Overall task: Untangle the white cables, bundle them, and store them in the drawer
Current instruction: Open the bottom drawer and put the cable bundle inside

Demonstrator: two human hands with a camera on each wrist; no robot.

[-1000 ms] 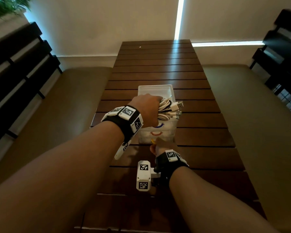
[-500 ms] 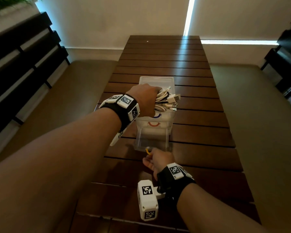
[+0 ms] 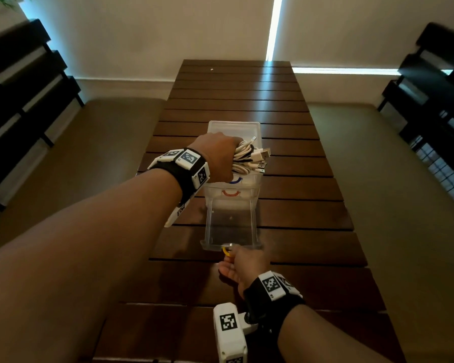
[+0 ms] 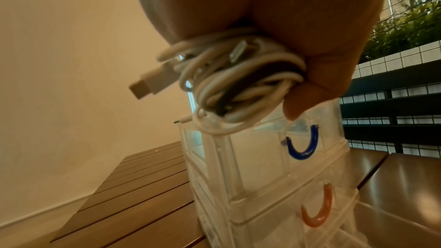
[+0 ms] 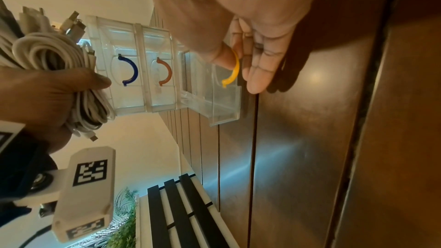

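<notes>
Drawer (image 3: 230, 226) drawn out by yellow handle (image 5: 232, 72), pinched in my right hand (image 3: 243, 265); left hand (image 3: 215, 158) clenches cable bundle (image 3: 247, 158) above the drawer unit; lower it straight into that drawer.

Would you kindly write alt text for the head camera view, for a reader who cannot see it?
The right hand pinches the yellow handle of a clear bottom drawer, pulled open from a small clear drawer unit on a dark slatted table. The left hand grips bundled white cables above the unit.
</notes>
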